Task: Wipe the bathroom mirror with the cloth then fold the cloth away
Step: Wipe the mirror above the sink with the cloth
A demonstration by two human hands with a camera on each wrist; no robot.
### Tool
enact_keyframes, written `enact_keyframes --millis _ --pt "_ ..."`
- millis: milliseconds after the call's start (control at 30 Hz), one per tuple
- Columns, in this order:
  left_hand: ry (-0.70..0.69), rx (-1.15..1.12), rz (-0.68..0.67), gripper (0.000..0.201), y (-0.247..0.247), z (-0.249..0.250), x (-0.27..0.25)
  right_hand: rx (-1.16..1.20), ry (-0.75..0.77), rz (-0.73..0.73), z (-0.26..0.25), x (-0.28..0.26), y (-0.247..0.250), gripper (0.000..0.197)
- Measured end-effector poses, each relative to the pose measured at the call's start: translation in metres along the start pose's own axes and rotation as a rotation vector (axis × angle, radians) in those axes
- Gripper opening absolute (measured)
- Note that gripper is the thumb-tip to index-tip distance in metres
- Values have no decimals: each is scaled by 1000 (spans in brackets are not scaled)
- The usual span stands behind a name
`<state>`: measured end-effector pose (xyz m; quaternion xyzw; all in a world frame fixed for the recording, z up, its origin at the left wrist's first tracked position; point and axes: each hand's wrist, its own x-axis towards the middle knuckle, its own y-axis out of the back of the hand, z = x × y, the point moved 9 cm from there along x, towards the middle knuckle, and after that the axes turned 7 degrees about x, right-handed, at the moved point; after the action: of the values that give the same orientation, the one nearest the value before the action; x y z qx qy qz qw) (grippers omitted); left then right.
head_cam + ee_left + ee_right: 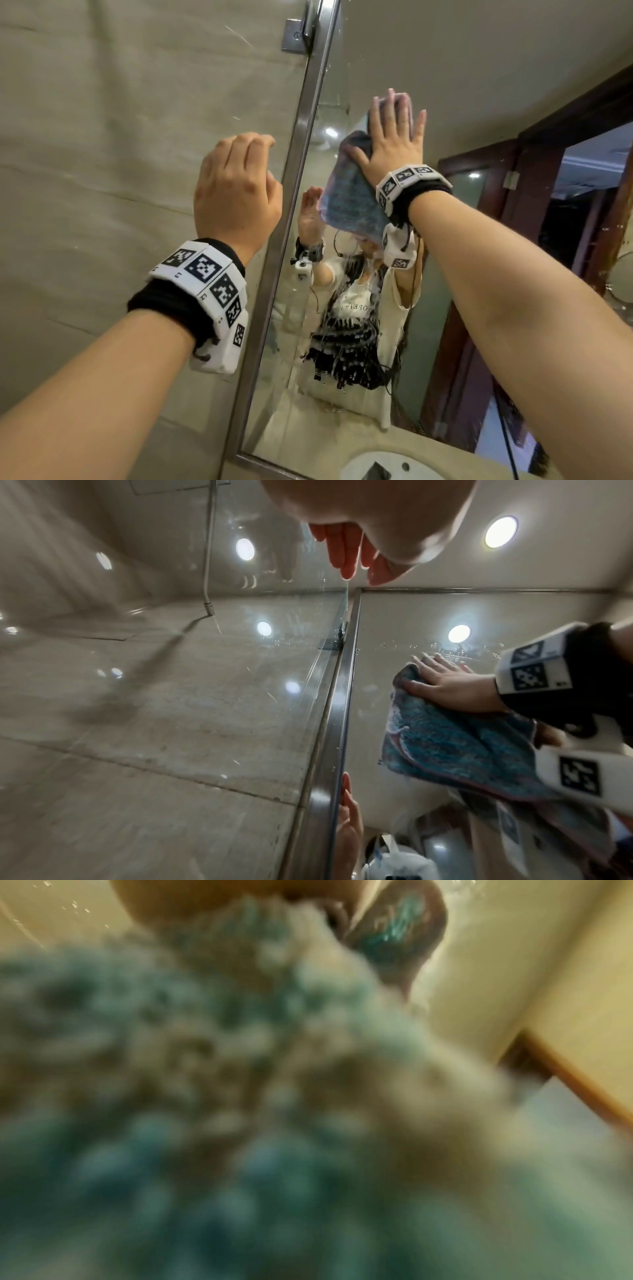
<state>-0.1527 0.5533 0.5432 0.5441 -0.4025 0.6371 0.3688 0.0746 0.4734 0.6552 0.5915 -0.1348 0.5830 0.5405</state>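
The cloth, a teal terry piece with a pinkish edge, lies against the glass of the mirror in its upper middle part. Its long axis runs up and down the glass with a slight lean, the top end tucked under the fingers and the lower end hanging loose below the wrist, draped toward the right forearm. In the right wrist view the cloth fills almost the whole picture as a blur, so no detail can be read there.

The right hand is raised, arm stretched up and forward, palm flat on the cloth with its fingers straight and spread, pointing up the mirror; it presses the cloth to the glass rather than gripping it. The left wrist view shows the same flat press from the side, right hand on cloth.

The left hand is lifted at the left, in front of the mirror's steel frame, back toward the camera, fingers loosely curled and holding nothing. Whether it touches the frame cannot be told.

Left of the frame is a beige tiled wall. Water drops and streaks mark the glass. At the near bottom a white basin sits in the table.
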Motion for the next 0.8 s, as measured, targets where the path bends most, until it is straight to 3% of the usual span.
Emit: enact_keyframes --millis 67,133,367,567,700,733,800 --pt "15 -2 -2 33 0 -1 0 41 -103 62 6 -14 -1 82" --pt "18 1 -4 33 0 -1 0 49 -101 52 -9 -26 -11 80" --pt "-3 18 18 32 1 1 -2 3 103 -47 -77 -13 -30 65" --pt "-21 27 13 33 2 2 -2 -96 266 -87 -104 -29 -47 68" --pt "-10 20 -22 33 2 1 -2 -180 391 -157 -99 -56 -59 69" --pt "-10 17 -33 33 1 1 -2 -180 380 -153 -88 -54 -56 69" --pt "-16 12 -44 33 0 1 -2 -110 214 -91 -49 -42 -40 70"
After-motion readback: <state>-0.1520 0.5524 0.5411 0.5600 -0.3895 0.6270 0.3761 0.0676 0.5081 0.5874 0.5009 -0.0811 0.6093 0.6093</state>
